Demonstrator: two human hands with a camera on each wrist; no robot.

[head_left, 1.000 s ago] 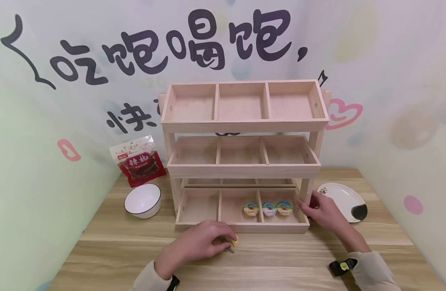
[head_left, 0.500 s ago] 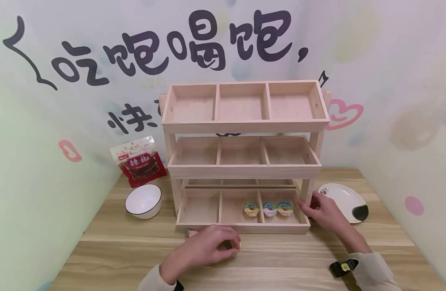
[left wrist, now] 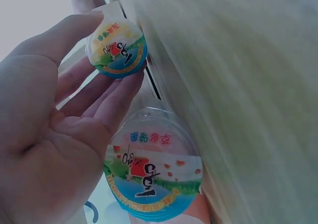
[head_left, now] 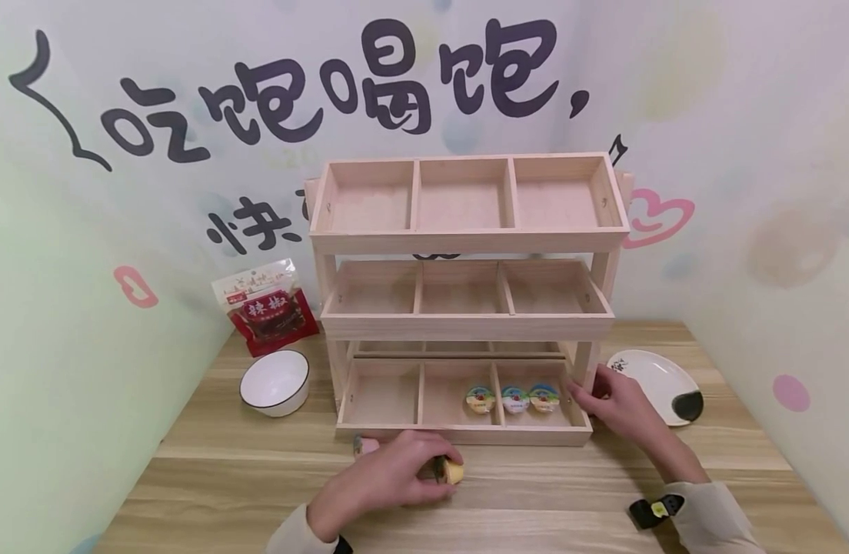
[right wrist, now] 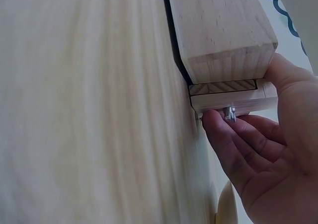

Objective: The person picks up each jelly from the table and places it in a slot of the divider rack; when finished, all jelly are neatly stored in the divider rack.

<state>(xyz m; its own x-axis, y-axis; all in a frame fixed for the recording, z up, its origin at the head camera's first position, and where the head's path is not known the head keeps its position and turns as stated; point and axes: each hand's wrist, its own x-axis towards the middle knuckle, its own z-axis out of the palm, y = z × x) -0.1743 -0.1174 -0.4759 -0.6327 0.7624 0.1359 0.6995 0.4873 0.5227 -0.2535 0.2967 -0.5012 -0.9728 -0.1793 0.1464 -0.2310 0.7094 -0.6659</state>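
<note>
Just in front of a three-tier wooden shelf (head_left: 466, 329), my left hand (head_left: 390, 478) pinches a small yellow jelly cup (head_left: 454, 472) between thumb and fingers. In the left wrist view, the printed lid of this jelly cup (left wrist: 118, 48) faces the camera. A pink jelly cup (head_left: 367, 445), partly hidden behind the left hand, lies by the shelf's lower front edge. My right hand (head_left: 621, 402) grips the shelf's lower right side. The right wrist view has its fingers (right wrist: 218, 127) curled at the wooden frame (right wrist: 226, 35) near a metal bolt (right wrist: 230, 113).
The shelf's bottom tray bears one jelly cup (head_left: 480, 399) in the middle compartment and two jelly cups (head_left: 515, 398) in the right one. To the left stand a white bowl (head_left: 275, 382) and a red chili bag (head_left: 268, 308). An oval plate (head_left: 653, 381) lies right.
My left hand has moved slightly right with the yellow jelly cup, uncovering the pink jelly cup behind it. The right hand has stayed on the shelf.
</note>
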